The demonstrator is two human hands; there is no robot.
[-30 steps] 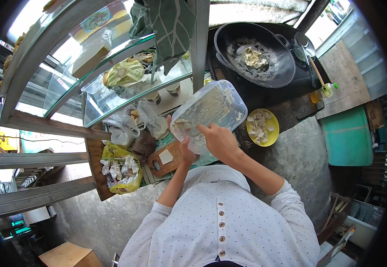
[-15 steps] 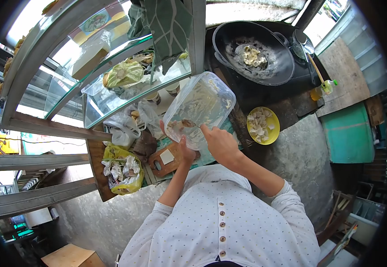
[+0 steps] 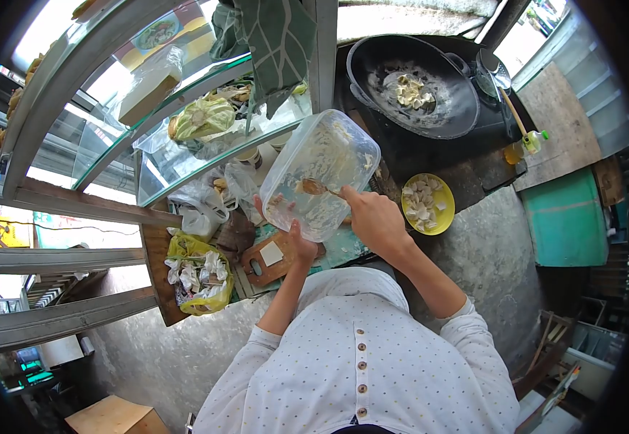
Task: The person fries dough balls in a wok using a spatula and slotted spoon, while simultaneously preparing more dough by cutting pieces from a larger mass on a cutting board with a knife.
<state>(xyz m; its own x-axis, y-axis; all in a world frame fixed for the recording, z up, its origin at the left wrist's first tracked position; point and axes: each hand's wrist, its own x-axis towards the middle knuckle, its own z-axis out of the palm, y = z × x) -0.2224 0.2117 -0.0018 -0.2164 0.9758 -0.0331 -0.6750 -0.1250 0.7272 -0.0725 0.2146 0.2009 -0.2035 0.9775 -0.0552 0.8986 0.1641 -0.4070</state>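
Note:
My left hand [image 3: 296, 244] grips the near left corner of a clear plastic container [image 3: 336, 155], tilted so its inside faces me. Pale, sticky residue smears its floor and walls. In my right hand [image 3: 374, 223] is a spoon [image 3: 316, 187], held by the handle with its bowl inside the container. Below the container lies a wooden cutting board [image 3: 277, 264] with a white square wrapper [image 3: 271, 254] on it. To the right of my right hand, a yellow bowl [image 3: 441, 202] holds several folded pale dumplings [image 3: 421, 201].
Behind stands a black wok [image 3: 380, 58] on the stove, with pale pieces [image 3: 412, 92] in it. A glass case [image 3: 220, 163] holding a cabbage [image 3: 204, 118] rises at the left. A yellow plastic bag [image 3: 213, 296] sits at the table's left end. An oil bottle [image 3: 534, 139] is at the right.
My right hand has moved slightly right and toward the container's near side with the spoon. The container has shifted a little left and tilted more toward me.

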